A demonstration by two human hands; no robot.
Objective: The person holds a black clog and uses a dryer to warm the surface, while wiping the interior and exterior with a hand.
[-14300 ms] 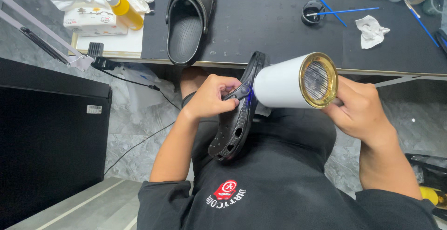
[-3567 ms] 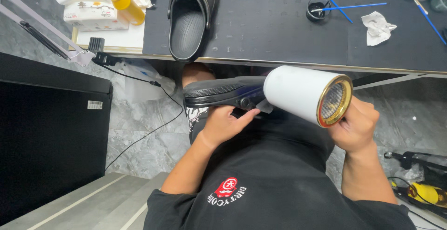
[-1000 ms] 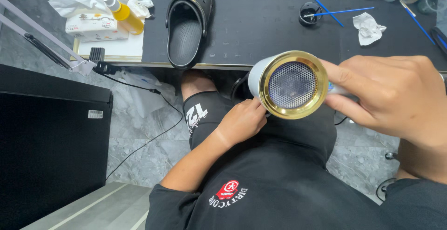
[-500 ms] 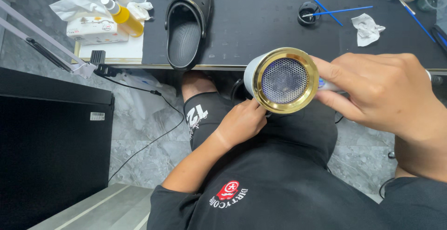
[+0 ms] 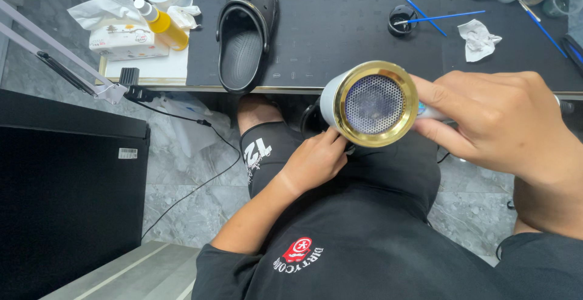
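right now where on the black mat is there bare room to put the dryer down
The widest bare stretch of the black mat lies between the black clog and the small black jar. Another patch sits below the crumpled white tissue. The far edge and right corner are crowded with brushes and bottles.

hair dryer (image 5: pixel 373 102): turned mesh end toward camera | clog on lap: now hidden behind it

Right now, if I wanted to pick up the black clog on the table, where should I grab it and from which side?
Probably the heel end of the black clog, reached from the near table edge. It lies sole down with its heel rim overhanging toward you, so fingers could hook into the open foot cavity with the thumb outside the wall.
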